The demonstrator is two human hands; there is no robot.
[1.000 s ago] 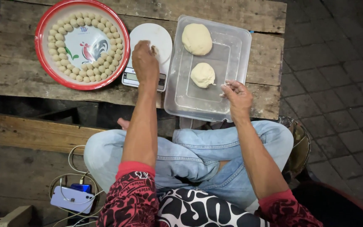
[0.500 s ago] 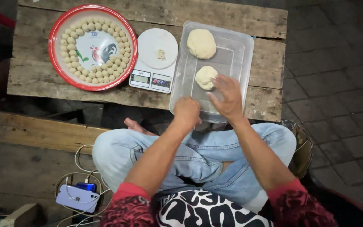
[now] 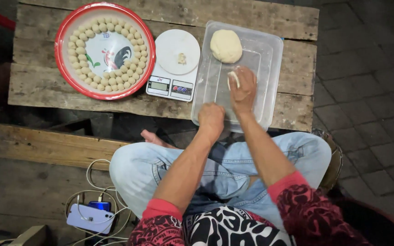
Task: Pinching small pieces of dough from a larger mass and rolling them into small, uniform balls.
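Nearest the camera: crossed legs in blue jeans (image 3: 215, 173), red patterned sleeves either side. A phone (image 3: 90, 217) on a white cable lies on the wooden bench at lower left.

Left hand (image 3: 211, 119) — curled into a loose fist at the near edge of the clear plastic tray (image 3: 270, 91); whether it holds anything cannot be told, the fingers are turned under.

Right hand (image 3: 242, 89) — inside the tray, fingers closed down over a small lump of dough (image 3: 234, 78), only a pale sliver of it showing past the knuckles. The hand covers most of the lump.

Farther in, at the tray's far end, a larger dough ball (image 3: 226, 45) sits apart from the hand.

Left of the tray, just beside it: a white kitchen scale (image 3: 172, 84) with a scrap of dough on its round pan. Beyond that, a red-rimmed plate (image 3: 64, 68) ringed with small dough balls (image 3: 79, 50). All rest on a rough plank table (image 3: 37, 86).
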